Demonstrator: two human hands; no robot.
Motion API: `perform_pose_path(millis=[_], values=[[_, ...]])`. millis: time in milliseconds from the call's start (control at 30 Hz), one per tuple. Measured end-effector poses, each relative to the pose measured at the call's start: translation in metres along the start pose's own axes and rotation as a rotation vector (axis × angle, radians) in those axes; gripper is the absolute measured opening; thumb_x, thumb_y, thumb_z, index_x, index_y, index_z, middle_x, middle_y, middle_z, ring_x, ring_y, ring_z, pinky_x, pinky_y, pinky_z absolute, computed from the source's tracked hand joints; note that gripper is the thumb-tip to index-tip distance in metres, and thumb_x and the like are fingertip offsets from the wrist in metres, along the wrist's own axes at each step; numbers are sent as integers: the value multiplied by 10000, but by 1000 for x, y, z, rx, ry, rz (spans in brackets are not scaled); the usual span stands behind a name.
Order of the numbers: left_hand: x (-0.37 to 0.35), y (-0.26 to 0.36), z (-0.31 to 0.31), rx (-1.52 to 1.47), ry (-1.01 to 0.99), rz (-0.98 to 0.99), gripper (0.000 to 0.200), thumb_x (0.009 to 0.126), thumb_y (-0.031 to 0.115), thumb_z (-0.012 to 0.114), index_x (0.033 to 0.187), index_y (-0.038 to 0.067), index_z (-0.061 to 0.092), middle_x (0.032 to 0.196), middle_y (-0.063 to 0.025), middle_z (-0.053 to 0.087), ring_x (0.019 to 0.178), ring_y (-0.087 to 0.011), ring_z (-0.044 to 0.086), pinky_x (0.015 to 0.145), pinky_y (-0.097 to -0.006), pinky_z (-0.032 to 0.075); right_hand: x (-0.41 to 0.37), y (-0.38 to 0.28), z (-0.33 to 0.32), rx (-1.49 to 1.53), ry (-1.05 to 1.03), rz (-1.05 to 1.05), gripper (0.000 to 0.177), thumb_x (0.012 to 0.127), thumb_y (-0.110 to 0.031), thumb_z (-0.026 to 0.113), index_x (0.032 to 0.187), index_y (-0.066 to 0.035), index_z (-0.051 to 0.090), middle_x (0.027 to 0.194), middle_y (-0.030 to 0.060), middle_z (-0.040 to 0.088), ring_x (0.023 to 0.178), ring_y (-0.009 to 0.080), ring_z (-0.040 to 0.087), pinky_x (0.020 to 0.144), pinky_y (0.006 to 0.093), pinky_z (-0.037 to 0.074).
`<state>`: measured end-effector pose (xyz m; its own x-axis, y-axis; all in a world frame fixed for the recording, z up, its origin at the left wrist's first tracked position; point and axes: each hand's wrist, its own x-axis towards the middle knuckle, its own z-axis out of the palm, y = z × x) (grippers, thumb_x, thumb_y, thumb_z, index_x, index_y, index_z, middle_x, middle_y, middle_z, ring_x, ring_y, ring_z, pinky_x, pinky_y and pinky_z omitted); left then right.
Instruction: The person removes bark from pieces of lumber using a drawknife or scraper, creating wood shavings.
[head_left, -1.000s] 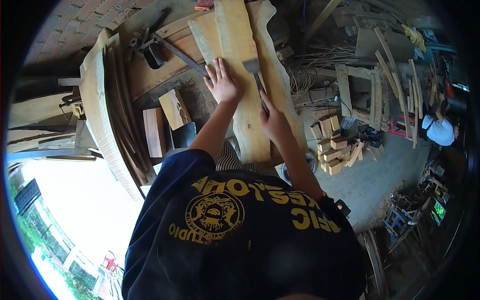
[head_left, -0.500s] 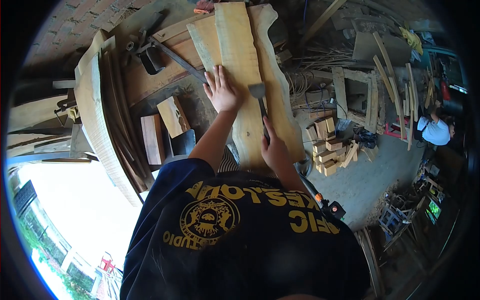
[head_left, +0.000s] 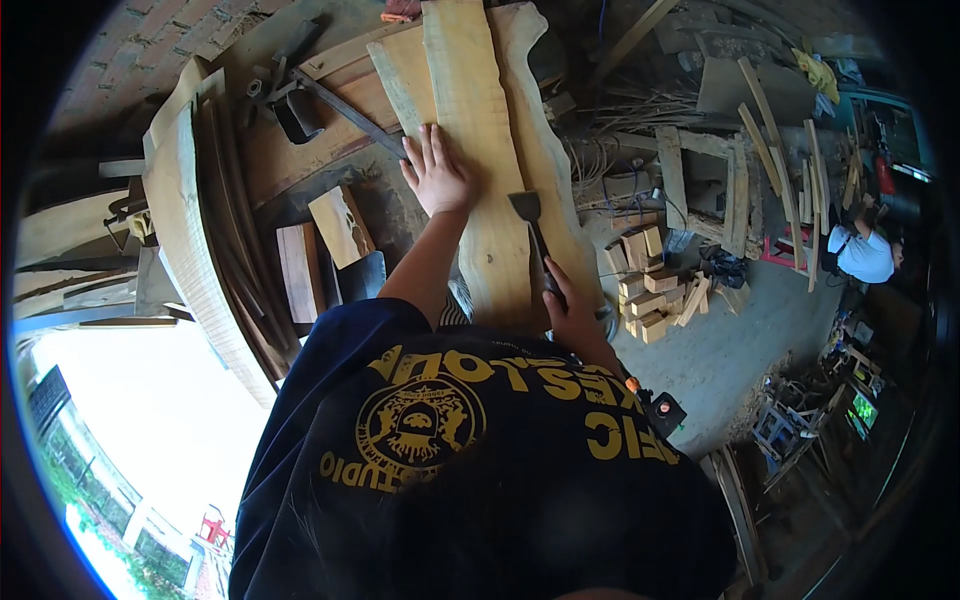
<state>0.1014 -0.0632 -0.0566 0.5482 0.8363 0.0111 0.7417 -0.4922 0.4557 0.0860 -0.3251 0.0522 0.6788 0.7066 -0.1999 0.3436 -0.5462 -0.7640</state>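
Note:
My left hand (head_left: pixel 440 182) lies flat with fingers spread on a long wooden board (head_left: pixel 463 90), near its left edge. In my right hand (head_left: pixel 572 312) is the dark handle of a scraper (head_left: pixel 525 208), its wide flat blade pointing away from me over the board's right edge. Under that board lies a wider slab with a wavy live edge (head_left: pixel 565 220), showing along the right. Another pale plank (head_left: pixel 402 75) shows at the upper left, partly covered by the top board.
Two wood blocks (head_left: pixel 342 228) sit left of the boards, beside a metal bar (head_left: pixel 350 115). Tall curved planks (head_left: pixel 190 200) lean farther left. Stacked short wood pieces (head_left: pixel 648 300) are on the floor at right. A person in a white shirt (head_left: pixel 866 257) is at far right.
The scraper and my right hand have moved back toward me and slightly right. My left hand stays on the board. The whole view has shifted a little.

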Motion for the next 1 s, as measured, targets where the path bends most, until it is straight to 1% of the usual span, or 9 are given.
perform_pose_path(millis=[67,133,167,233,367,433,633,733,1000], values=[[1,-1,-2,-5,-16,2,559,924,246,374,1468,163,271,1553,-10,217,1447,-286,105,1149,-497,78,-5,5,3,-6,37,-33,525,920,-103,498,1426,-171,375,1163,225,609,972,342,653,833,374,502],[0,0,0,-18,-34,8,580,909,242,389,1469,151,266,1554,-16,214,1448,-292,98,1151,-501,66,11,10,10,186,-75,207,514,926,-103,499,1424,-150,380,1207,208,592,1067,300,620,911,357,466],[0,0,2,-7,-10,4,559,922,247,373,1466,160,274,1552,-11,221,1446,-291,105,1150,-496,76,22,4,9,187,-73,215,514,926,-103,499,1424,-150,380,1207,208,592,1067,300,620,911,357,466],[1,0,4,8,13,3,540,935,252,357,1463,169,282,1550,-5,227,1445,-289,112,1149,-490,87,40,-18,4,412,-186,573,501,927,-115,508,1415,-128,395,1305,213,525,1210,304,524,1005,353,395],[1,-3,3,20,1,9,541,932,248,355,1460,155,285,1548,-8,229,1445,-294,104,1148,-490,88,13,10,17,423,-109,423,502,924,-107,507,1413,-94,392,1338,223,490,1268,305,467,1042,343,349],[2,0,3,18,5,15,541,931,247,353,1459,150,285,1548,-9,230,1445,-294,103,1148,-490,89,-13,28,27,264,10,57,512,921,-107,501,1416,-74,376,1323,238,499,1243,328,489,1027,349,365],[2,1,1,16,-12,-10,547,924,254,365,1456,154,289,1550,-11,226,1449,-293,85,1152,-486,67,-14,29,38,301,-24,121,525,911,-114,495,1418,-61,367,1331,254,486,1248,366,474,1036,375,359],[1,-1,4,45,23,12,533,936,251,345,1456,144,291,1544,-8,238,1445,-290,107,1145,-487,104,-15,32,46,288,13,98,507,928,-117,479,1419,-56,370,1331,221,493,1256,318,469,1043,356,342],[3,0,4,49,26,10,526,942,254,331,1455,146,293,1543,0,240,1445,-281,112,1144,-482,110,-40,40,43,266,34,95,516,914,-111,493,1414,-59,377,1325,231,499,1225,346,495,1022,377,372]])
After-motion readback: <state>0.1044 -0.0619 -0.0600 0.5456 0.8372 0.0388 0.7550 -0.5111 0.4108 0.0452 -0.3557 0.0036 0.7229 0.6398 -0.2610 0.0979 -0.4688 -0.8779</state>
